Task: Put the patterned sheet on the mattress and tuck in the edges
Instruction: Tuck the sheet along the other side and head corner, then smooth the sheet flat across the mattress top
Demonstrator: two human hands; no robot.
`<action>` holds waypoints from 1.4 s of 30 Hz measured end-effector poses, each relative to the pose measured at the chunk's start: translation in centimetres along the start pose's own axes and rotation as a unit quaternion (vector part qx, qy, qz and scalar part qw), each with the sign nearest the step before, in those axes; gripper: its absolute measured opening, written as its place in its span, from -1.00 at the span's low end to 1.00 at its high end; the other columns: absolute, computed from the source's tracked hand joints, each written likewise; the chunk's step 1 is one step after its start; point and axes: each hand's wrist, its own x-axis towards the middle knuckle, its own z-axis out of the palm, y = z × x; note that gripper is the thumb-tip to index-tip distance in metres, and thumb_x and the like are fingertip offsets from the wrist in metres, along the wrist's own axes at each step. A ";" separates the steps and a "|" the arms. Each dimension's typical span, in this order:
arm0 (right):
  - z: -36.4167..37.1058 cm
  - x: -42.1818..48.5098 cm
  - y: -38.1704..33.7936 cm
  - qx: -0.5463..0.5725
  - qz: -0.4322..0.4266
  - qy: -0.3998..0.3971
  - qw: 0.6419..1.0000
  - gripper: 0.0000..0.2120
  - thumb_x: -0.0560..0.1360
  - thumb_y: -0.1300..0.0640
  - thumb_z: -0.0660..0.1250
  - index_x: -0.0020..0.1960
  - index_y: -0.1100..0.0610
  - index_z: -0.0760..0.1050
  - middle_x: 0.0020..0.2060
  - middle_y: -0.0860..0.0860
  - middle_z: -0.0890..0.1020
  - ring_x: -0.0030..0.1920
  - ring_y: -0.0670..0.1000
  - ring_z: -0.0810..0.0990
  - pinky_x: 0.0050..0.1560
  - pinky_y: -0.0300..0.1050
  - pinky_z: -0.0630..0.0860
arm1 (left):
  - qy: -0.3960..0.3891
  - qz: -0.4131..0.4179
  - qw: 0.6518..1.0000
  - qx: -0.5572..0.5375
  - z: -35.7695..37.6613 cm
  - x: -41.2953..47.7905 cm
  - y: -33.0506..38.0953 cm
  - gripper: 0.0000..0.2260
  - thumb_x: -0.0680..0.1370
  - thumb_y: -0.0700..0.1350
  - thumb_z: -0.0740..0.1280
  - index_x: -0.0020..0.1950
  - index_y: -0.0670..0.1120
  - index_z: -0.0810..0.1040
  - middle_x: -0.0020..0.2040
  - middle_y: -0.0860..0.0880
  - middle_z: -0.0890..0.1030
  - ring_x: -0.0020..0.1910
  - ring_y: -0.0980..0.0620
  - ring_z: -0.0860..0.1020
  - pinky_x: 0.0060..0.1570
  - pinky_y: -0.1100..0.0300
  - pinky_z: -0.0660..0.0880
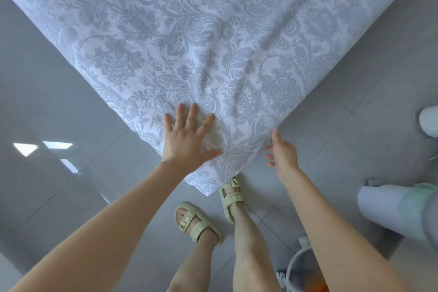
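Observation:
The patterned sheet (213,38), white with a grey paisley and flower print, covers the mattress, whose near corner points at me. The mattress itself is hidden under the cloth. My left hand (187,140) lies flat on the sheet at that corner, fingers spread and straight. My right hand (282,152) is at the right side of the corner, with one finger up against the sheet's edge and the other fingers loosely bent; I cannot see any cloth held in it. A loose point of sheet hangs down below the corner toward my feet.
Grey glossy floor tiles (47,111) lie on both sides of the bed. My feet in pale sandals (196,223) stand just below the corner. A pale cylindrical object (393,208) and a white bucket (298,265) are at the right.

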 end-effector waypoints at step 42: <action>7.8 22.3 -36.0 -0.638 -0.615 -0.074 0.457 -0.44 0.59 -0.26 -0.15 0.54 -0.10 -0.04 0.55 -0.02 -0.01 0.54 0.06 -0.07 0.43 0.34 -0.16 | 0.075 -0.332 0.936 -0.093 -13.3 35.5 -2.4 -0.48 0.59 0.23 -0.14 0.54 0.17 -0.12 0.57 -0.04 -0.12 0.52 -0.23 -0.19 0.44 -0.25 -0.17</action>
